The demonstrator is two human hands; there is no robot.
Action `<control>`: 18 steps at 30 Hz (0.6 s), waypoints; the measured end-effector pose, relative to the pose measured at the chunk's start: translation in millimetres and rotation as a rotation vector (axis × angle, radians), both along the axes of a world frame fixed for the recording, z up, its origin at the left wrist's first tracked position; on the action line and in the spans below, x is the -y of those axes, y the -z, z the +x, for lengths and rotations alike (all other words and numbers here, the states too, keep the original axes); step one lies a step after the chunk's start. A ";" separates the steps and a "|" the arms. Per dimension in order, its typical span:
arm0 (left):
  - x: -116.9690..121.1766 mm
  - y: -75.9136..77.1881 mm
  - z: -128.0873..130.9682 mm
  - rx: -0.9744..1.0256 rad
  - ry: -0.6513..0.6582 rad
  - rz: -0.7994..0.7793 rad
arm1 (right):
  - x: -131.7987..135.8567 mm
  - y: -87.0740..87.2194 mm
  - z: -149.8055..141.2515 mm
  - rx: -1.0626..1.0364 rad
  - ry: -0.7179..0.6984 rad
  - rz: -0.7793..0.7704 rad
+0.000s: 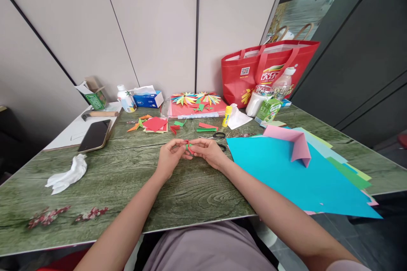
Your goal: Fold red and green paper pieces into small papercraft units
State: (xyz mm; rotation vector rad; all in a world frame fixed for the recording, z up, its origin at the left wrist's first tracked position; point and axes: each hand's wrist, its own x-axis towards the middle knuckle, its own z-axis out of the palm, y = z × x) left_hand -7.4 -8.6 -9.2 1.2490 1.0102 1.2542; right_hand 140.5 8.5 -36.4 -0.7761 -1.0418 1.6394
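Both my left hand [171, 156] and my right hand [210, 152] pinch a small piece of folded red and green paper [190, 148] above the table. Fingers hide much of that piece. Just behind my right hand lie scissors [219, 135] with black handles. Farther back are red and green paper strips [207, 127], a folded red scrap [174, 129] and a green scrap [179, 123]. A stack of red paper squares [155, 124] sits to the left, beside orange and green folded pieces [139, 124]. A yellow glue stick [227, 116] stands upright.
Large coloured sheets, blue on top [286, 173], cover the table's right side, with folded pink paper [291, 142] on them. At left are a phone [94, 135], a hammer [100, 114] and a crumpled tissue [68, 174]. A red bag [241, 76] and colourful paper fans [195, 98] stand behind.
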 end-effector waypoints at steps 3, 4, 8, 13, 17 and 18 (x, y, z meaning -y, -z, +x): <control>-0.3 0.3 -0.3 0.005 0.005 -0.026 | 1.3 -1.4 -0.5 0.020 0.007 0.009; -0.5 0.9 -0.6 0.010 0.012 -0.031 | 1.5 -1.6 -0.4 0.021 0.005 0.006; -0.8 2.8 -1.2 0.046 0.024 -0.060 | 1.4 -1.0 -0.3 0.047 0.003 0.020; -0.3 1.6 -0.2 0.119 0.008 -0.133 | 2.6 -0.5 -2.4 0.086 0.005 0.066; -0.3 0.4 -0.6 0.094 0.014 -0.130 | 4.0 -2.9 -2.4 0.076 -0.024 0.053; -0.2 0.0 -0.8 0.077 0.025 -0.126 | 4.1 -3.6 -1.8 0.069 -0.031 0.051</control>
